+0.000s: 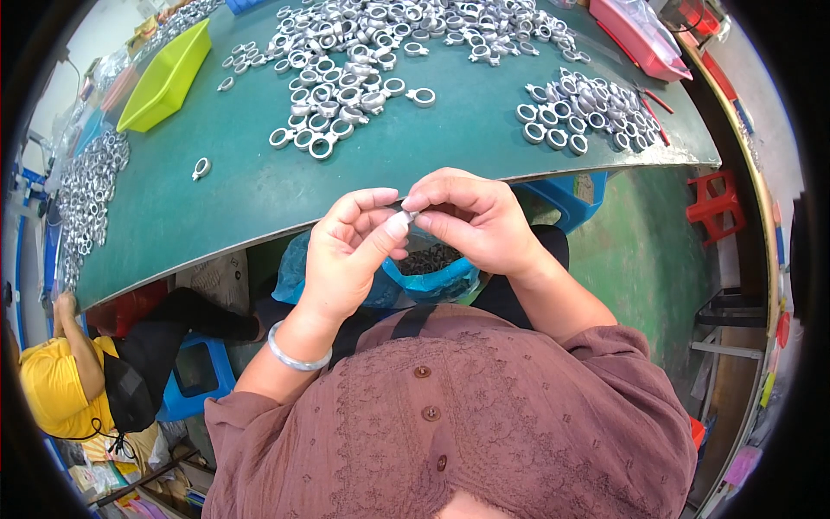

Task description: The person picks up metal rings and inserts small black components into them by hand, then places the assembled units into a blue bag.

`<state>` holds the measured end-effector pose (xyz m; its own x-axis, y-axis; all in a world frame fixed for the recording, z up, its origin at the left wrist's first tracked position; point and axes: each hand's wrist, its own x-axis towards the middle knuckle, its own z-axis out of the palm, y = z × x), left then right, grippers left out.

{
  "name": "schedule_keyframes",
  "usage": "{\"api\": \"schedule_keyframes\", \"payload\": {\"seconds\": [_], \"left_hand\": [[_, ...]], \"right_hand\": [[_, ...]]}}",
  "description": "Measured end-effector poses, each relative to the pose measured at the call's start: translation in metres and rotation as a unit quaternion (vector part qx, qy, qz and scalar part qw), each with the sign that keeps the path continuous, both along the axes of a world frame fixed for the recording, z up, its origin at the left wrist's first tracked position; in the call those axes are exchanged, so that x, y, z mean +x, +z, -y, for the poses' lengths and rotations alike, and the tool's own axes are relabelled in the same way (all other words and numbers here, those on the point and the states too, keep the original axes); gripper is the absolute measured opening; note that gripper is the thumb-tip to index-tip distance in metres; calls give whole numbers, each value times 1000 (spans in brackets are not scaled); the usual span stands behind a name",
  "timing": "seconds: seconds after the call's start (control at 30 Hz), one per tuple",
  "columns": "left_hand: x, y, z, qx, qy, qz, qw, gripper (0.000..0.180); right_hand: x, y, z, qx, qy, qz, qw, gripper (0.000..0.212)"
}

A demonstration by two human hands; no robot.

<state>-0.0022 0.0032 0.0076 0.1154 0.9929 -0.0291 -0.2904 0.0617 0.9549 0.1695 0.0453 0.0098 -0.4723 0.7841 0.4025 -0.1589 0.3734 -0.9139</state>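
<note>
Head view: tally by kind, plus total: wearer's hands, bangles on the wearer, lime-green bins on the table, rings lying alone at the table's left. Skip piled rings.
Left hand and right hand: 2
Bangle: 1
Lime-green bin: 1
Lone ring: 1
Total: 5

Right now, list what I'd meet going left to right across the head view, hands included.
Far-left pile of metal rings → lone ring → left hand → small held part → right hand → right-hand pile of rings → red stool.
</note>
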Motion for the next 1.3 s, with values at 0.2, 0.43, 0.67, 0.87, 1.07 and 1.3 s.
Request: {"api": "schedule_keyframes", "payload": {"seconds": [0.2, 0.43, 0.67, 0.87, 1.07, 1.3], "left_hand": [[1, -10, 3, 210, 47, -140, 966, 53], [0, -10, 3, 275, 60, -196, 940, 60], [0, -12, 4, 162, 60, -100, 980, 45], [-3, 2, 4, -47, -25, 120, 991, 21], [-9, -3, 3, -67, -43, 154, 985, 18], [3, 4, -1, -19, 50, 56, 997, 48]], "right_hand": [[2, 0, 0, -77, 36, -24, 996, 19], [0, -3, 3, -139, 46, -52, 988, 28], [7, 4, -40, 108, -107, 83, 985, 21], [3, 1, -100, 307, -286, 351, 837, 19], [0, 6, -100, 281, -242, 397, 840, 13], [-14, 11, -29, 163, -134, 130, 969, 8]]}}
